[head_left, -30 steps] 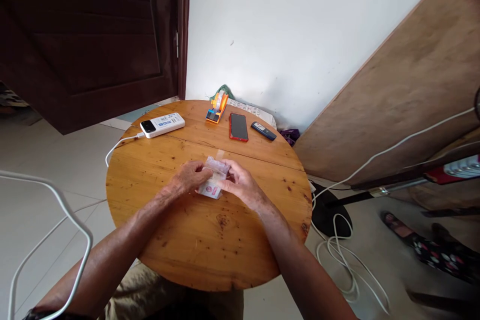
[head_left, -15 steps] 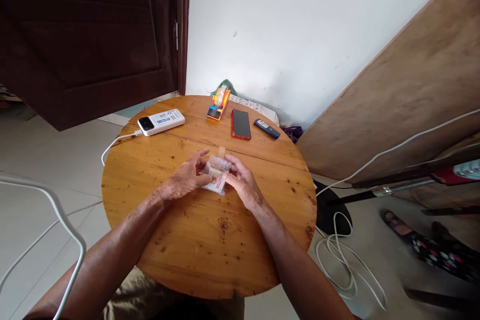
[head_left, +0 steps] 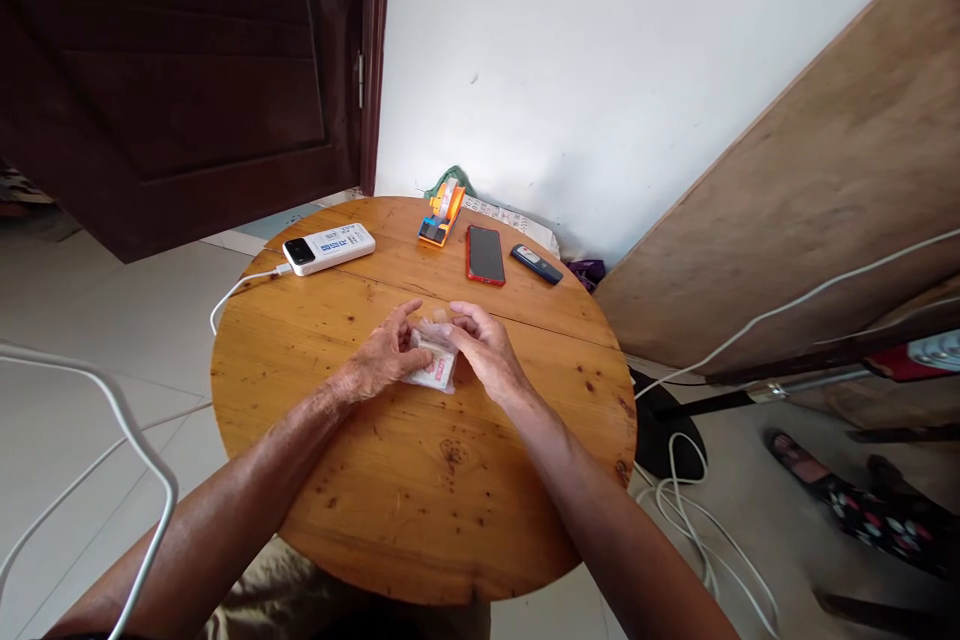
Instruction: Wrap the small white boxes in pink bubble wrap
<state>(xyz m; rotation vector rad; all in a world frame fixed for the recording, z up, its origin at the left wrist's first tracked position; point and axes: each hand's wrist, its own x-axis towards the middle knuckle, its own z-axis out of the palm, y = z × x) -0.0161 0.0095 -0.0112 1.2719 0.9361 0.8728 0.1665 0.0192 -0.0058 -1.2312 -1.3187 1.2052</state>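
A small white packet with red print, in a clear plastic bag (head_left: 437, 372), lies on the round wooden table (head_left: 420, 480) between my hands. My left hand (head_left: 386, 352) grips its left side, the thumb pressed on the front. At its upper right, my right hand (head_left: 484, 345) pinches the bag's top flap between thumb and fingers. A piece of clear tape (head_left: 441, 316) sticks up from the bag's upper edge. The undersides of the bag and some fingertips are hidden.
A white power bank (head_left: 330, 248) with a cable lies at the back left. Behind my hands are an orange tape dispenser (head_left: 442, 213), a red-cased phone (head_left: 485, 255) and a dark blue handheld device (head_left: 536, 263). On the right, a person's sandalled foot (head_left: 796, 455) shows near looped cables.
The bag's top flap has been folded down by my right hand, whose thumb has moved up along it. The view has shifted slightly.
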